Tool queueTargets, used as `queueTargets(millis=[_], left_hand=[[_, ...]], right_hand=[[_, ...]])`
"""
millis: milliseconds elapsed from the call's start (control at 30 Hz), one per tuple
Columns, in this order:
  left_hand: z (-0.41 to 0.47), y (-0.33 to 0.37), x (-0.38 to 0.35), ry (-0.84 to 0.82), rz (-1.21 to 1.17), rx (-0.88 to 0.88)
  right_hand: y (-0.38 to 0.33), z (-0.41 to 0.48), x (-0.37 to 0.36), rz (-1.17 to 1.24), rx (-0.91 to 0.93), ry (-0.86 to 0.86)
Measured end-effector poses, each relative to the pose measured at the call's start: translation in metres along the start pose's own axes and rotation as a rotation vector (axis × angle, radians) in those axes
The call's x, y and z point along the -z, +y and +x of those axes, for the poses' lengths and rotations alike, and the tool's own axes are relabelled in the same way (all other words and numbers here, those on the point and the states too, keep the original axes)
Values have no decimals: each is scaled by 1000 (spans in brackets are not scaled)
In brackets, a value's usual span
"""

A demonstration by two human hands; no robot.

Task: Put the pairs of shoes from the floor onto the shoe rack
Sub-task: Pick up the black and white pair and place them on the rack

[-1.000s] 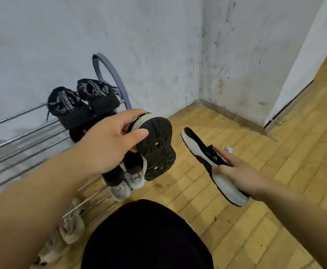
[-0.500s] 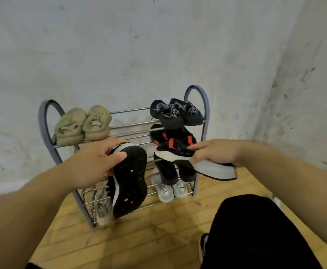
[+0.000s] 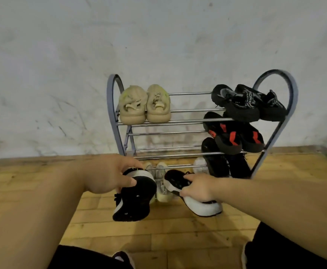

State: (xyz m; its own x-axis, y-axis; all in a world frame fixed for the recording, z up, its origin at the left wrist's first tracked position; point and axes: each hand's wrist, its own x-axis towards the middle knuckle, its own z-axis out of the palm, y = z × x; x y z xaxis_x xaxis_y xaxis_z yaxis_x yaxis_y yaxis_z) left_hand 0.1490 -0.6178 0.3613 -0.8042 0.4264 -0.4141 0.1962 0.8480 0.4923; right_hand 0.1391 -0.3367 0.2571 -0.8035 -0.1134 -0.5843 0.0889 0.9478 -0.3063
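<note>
My left hand [image 3: 108, 176] grips the heel of a black sneaker with a white midsole [image 3: 134, 200], sole turned toward me, toe hanging down. My right hand [image 3: 198, 188] grips the matching sneaker [image 3: 201, 207], its toe pointing at the rack. Both shoes hover low in front of the metal shoe rack [image 3: 178, 122], near its lower shelves. The rack stands against the wall and holds a beige pair [image 3: 144, 103] top left, a black pair [image 3: 248, 103] top right, a black and red pair [image 3: 234, 137] below, and a dark pair [image 3: 224, 162] lower still.
A pale yellowish pair [image 3: 161, 183] sits on the bottom shelf, partly hidden behind the held shoes. The grey wall [image 3: 158, 45] backs the rack. Wooden parquet floor [image 3: 168, 230] lies in front. My dark-clothed knees fill the bottom corners.
The view swung from the room corner to face the rack. Both hands dropped with their sneakers from mid-rack height to the rack's lower shelves.
</note>
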Motion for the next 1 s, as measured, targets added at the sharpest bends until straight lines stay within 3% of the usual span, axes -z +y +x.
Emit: queueTargets(millis=[133,533,733,900,1000], left_hand=[[7,-25,10,24,-62,-6],[29,-102,37,87,-52,83],[39,-111,34,62,-115,118],[44,-102,35,25,-129,94],[39,-95,34,22,-148,73]], right_hand=[[-41,59,-24,39,19,55],[-130,218,-69,236,-189,379],[-138,255,-75,224,-166,310],[-125,207,-69,86,-55,288],[-92,159,-65,-43,106,139]])
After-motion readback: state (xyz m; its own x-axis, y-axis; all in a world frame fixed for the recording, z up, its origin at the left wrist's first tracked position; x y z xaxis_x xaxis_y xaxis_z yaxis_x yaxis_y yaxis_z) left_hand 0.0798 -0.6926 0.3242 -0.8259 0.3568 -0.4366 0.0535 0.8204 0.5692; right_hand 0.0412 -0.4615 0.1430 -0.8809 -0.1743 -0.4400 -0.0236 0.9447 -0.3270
